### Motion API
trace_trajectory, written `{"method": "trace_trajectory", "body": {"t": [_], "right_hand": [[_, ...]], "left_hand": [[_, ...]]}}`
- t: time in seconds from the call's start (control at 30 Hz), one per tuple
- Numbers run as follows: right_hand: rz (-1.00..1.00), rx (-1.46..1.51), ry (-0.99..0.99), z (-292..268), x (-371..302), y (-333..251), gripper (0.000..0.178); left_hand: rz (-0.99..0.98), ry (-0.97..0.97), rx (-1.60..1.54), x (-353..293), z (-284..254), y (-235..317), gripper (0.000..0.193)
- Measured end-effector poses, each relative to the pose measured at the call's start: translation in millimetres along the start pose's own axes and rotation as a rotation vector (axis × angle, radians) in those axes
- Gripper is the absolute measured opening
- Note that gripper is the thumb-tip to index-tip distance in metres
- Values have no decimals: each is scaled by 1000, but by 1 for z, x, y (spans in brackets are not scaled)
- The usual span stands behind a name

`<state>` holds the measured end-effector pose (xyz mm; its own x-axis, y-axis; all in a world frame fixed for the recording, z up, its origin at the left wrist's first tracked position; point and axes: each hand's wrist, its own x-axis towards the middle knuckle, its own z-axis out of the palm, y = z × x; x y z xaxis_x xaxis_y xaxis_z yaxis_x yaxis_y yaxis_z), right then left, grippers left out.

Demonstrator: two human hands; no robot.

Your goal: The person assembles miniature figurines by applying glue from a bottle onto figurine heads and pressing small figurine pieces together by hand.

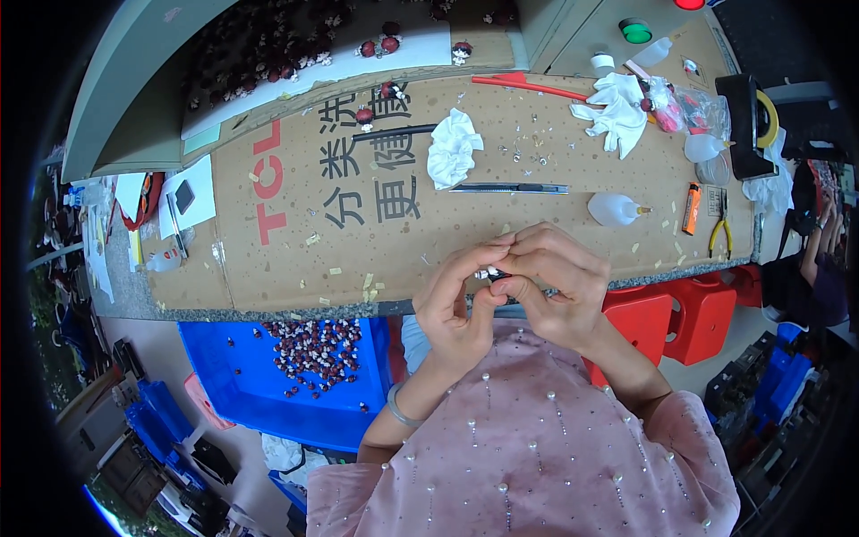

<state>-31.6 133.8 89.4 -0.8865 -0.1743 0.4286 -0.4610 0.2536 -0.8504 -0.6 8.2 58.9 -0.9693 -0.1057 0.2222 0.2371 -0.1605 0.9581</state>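
Close in front of my chest, above the table's near edge, both hands meet around a small white-and-dark figurine piece [489, 274]. My left hand [455, 304] pinches it from the left, thumb and fingers closed. My right hand [562, 279] is closed on it from the right, its fingertips touching those of the left. Most of the piece is hidden by the fingers. Beyond the hands lies a utility knife [510, 189], and a white squeeze bottle [612, 210] rests on its side to the right. Similar small dark-red and white figurines [318, 349] are heaped below left.
Those figurines sit in a blue tray [259, 416]. Printed cardboard [268, 251] covers the table. Crumpled white tissue [454, 149], a white glove [619, 112], an orange lighter-like item [692, 208], yellow-handled pliers [721, 228] and a tape dispenser [747, 125] lie about. Red stools [702, 318] stand right.
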Motion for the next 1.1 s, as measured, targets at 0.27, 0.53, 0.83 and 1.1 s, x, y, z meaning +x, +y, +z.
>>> {"method": "trace_trajectory", "body": {"t": [0.27, 0.53, 0.83, 1.1], "right_hand": [[-6, 15, 10, 2, 0, 0, 19], [10, 43, -1, 1, -1, 0, 18], [11, 51, -2, 2, -1, -1, 17], [25, 23, -9, 3, 0, -1, 16]], "left_hand": [[19, 49, 32, -2, 1, 0, 23], [34, 54, 74, -2, 1, 1, 23], [33, 55, 99, -2, 1, 4, 23], [-52, 54, -19, -5, 1, 4, 24]]}}
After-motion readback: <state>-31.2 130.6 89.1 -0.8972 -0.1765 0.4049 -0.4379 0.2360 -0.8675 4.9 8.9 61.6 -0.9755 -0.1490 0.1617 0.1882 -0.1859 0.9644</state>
